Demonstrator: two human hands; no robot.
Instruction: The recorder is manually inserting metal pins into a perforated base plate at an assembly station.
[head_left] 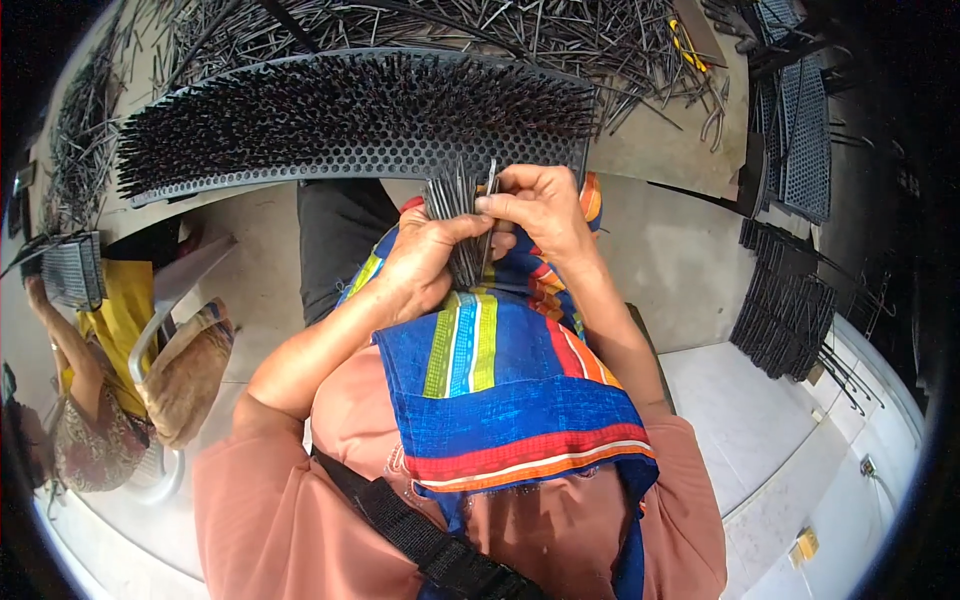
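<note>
Over my lap, my left hand [424, 250] is wrapped round a bundle of thin dark grey strips [452, 205], which stand roughly upright in its grip. At the bundle's right side my right hand [543, 207] pinches a thin strip [491, 180] between thumb and fingers; I cannot tell if it is one or more. Just beyond both hands lies a long curved black perforated board [400, 163]. Short dark strips stand packed in most of its holes, while a band of bare holes shows along the near edge, widest towards the right.
Loose dark strips [590, 40] lie heaped across the table [640, 150], with yellow-handled pliers [687, 45] at the back right. Bundled dark rods [785, 300] hang on the right. A person [90, 400] sits at the left, handling a grey perforated piece [72, 272].
</note>
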